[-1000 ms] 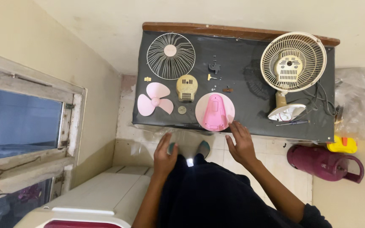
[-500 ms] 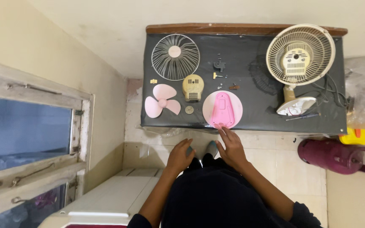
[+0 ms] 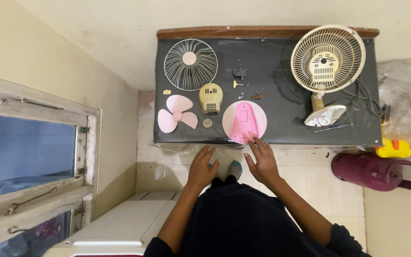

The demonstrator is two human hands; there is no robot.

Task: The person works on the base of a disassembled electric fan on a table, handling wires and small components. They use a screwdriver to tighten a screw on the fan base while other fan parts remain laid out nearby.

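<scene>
Against a cream wall, a dark surface point(image 3: 281, 81) is carrying fan parts. Right hand point(image 3: 264, 159) is reaching forward, fingers spread and empty, fingertips touching the pink fan base point(image 3: 244, 121) at the near edge. Left hand point(image 3: 202, 166) is hovering open, off the surface.

Just beyond the right hand point(image 3: 262, 162) lies a pink fan base point(image 3: 244, 122) on the black table point(image 3: 281, 90); a cream fan motor cover point(image 3: 210, 98) sits left of it, beside pink blades point(image 3: 177, 114).

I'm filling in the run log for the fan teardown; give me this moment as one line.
right hand: fingertips at pink fan base, empty | left hand: open, off table | pink blade, front grille, motor cover laid out
</scene>
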